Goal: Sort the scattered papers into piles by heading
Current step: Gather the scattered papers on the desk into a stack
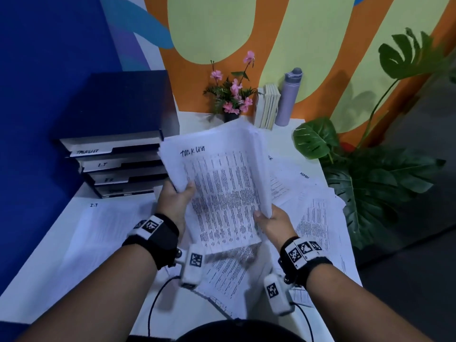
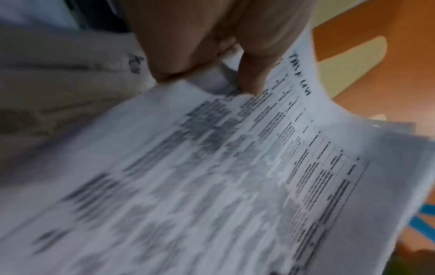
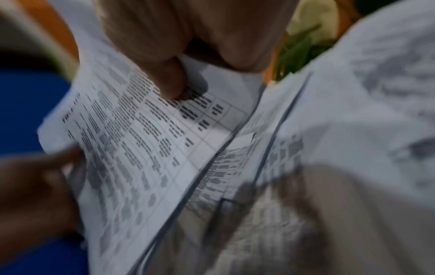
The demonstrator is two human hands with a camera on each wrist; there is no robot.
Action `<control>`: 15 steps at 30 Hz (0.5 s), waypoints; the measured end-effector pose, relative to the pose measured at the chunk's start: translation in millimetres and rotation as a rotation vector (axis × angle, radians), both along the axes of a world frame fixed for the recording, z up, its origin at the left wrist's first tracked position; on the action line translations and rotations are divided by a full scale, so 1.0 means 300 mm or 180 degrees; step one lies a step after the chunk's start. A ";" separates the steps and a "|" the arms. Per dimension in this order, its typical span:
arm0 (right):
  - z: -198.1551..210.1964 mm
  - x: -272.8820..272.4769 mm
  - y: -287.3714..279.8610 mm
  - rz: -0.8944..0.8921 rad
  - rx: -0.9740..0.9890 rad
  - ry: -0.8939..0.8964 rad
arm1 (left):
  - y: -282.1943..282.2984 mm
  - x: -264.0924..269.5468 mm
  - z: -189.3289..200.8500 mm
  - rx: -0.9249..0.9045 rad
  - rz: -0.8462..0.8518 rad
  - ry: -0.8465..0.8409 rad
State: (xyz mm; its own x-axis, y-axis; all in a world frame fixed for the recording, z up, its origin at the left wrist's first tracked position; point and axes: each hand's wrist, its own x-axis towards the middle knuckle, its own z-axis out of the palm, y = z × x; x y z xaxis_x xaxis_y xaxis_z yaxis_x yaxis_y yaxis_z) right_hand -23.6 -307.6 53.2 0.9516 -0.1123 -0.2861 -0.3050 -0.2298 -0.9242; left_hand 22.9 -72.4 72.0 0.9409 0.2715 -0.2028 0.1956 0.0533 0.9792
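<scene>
Both my hands hold up a sheaf of printed papers above the white table. Its top sheet carries a handwritten heading at the upper left and a dense table of text. My left hand grips the sheaf's left edge, thumb on the front. My right hand pinches the lower right edge, thumb on the printed side. A pile headed "I.T" lies on the table at the left. More loose sheets lie scattered to the right and under my wrists.
A stack of dark labelled trays stands at the back left. A pot of pink flowers, upright books and a lilac bottle line the back wall. Large green plant leaves crowd the table's right edge.
</scene>
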 end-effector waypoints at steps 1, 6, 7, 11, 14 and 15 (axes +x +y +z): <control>0.004 0.004 0.019 -0.0081 0.0056 0.0003 | 0.021 -0.015 -0.015 0.0280 -0.0226 0.0093; -0.015 0.013 0.129 0.0427 0.0138 -0.0004 | 0.164 -0.152 -0.081 0.1284 -0.0435 0.0430; -0.025 0.014 0.155 0.0596 0.0125 0.0015 | 0.204 -0.173 -0.081 0.1443 -0.0259 0.0485; -0.091 0.037 0.229 0.0664 -0.0148 -0.0005 | 0.437 -0.253 -0.079 0.1719 0.0219 0.0853; -0.136 0.048 0.233 0.0637 -0.0766 0.0059 | 0.629 -0.332 -0.091 0.2017 0.0340 0.1086; -0.146 0.048 0.228 0.0640 -0.0979 0.0126 | 0.677 -0.360 -0.091 0.2094 0.0381 0.1159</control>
